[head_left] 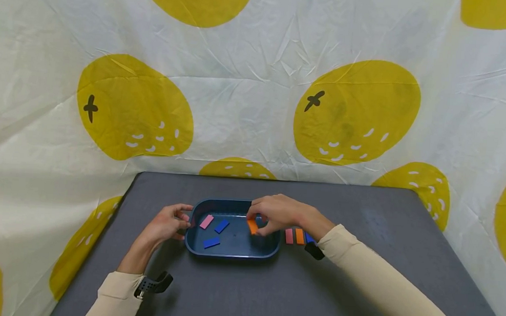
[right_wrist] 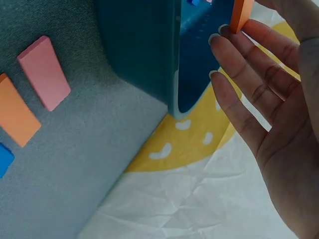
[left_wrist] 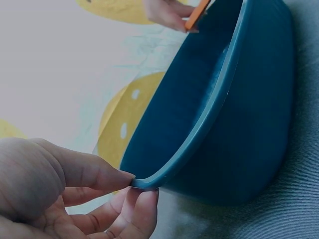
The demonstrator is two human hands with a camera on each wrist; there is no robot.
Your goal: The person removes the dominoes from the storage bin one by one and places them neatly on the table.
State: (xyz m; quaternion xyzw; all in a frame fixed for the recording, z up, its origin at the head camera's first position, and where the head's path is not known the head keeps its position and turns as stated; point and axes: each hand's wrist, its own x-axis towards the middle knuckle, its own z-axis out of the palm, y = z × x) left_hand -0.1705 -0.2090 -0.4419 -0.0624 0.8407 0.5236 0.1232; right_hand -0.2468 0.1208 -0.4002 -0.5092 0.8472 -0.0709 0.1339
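A dark blue rectangular tray point(head_left: 233, 252) stands on the grey table. My left hand point(head_left: 166, 224) pinches its left rim between thumb and fingers, as the left wrist view shows up close. Above the tray's right part, my right hand point(head_left: 277, 212) pinches an orange block point(head_left: 252, 226), thin and rectangular, between thumb and fingertips. Inside the tray lie a pink block point(head_left: 206, 222) and two blue blocks, one point(head_left: 222, 226) near the middle and another point(head_left: 212, 243) towards the front.
Just right of the tray, a pink block point(right_wrist: 45, 73), an orange block point(right_wrist: 18, 110) and a blue block point(head_left: 309, 238) lie in a row on the grey table point(head_left: 234, 298). A white cloth point(head_left: 247, 113) with yellow fruit shapes hangs behind the table.
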